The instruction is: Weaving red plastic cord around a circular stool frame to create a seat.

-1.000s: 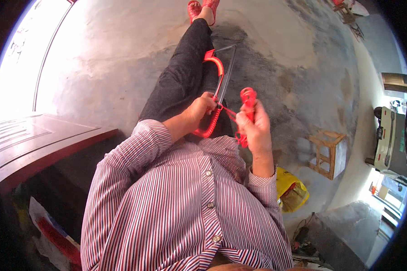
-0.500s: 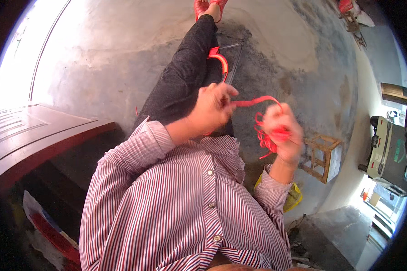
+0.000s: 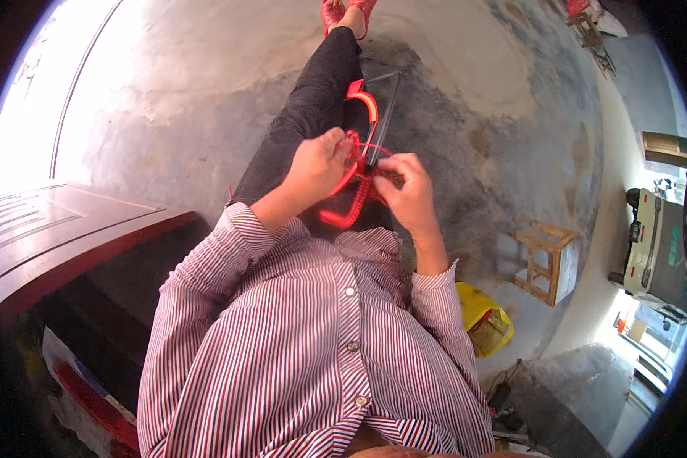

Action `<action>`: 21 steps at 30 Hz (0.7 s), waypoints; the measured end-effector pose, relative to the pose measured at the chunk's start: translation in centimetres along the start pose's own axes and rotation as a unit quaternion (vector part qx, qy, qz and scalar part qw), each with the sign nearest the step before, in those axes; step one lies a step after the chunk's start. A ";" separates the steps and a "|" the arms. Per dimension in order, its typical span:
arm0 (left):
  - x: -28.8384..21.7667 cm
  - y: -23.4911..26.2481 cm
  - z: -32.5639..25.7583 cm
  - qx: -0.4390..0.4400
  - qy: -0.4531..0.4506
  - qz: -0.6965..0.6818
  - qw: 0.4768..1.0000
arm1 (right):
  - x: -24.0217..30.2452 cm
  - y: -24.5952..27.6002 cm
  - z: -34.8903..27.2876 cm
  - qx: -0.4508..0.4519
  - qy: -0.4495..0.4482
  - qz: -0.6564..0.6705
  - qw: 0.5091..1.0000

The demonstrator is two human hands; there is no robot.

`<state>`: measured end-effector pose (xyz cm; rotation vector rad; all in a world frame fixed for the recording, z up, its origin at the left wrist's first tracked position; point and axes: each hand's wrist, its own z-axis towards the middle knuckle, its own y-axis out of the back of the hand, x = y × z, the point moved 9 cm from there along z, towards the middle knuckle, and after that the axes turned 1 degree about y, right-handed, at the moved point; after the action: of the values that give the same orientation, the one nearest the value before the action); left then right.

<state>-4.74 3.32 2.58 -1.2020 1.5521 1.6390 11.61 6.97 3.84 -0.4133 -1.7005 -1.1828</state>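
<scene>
Left hand [image 3: 318,162] pinching the red woven strip [image 3: 342,204] over the lap; right hand [image 3: 407,187] closed on a red strand [image 3: 374,147], apparently the same material. Dark frame [image 3: 385,114] resting on the knee, wooden stool [image 3: 546,262] well apart.

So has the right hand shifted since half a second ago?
Yes. The right hand has come back in from out near the wooden stool to the red cord over the lap, close to the left hand.

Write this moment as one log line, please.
left hand: grips red cord | right hand: pinches cord | frame: on lap
</scene>
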 end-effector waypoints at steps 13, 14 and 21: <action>1.4 -3.6 0.7 0.129 0.178 -0.238 0.946 | 7.7 21.3 -7.5 -0.193 0.173 0.605 0.753; 3.3 -4.3 0.7 0.095 0.220 -0.288 0.927 | 9.4 23.0 -8.6 -0.191 0.218 0.514 0.808; 6.9 -8.9 0.4 0.150 0.291 -0.379 0.865 | 10.6 26.3 -17.1 -0.290 0.196 0.338 0.873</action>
<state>0.04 3.95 -7.61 -1.9026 1.2977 0.5193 34.61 2.16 27.20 -0.9709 -0.7099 -1.1118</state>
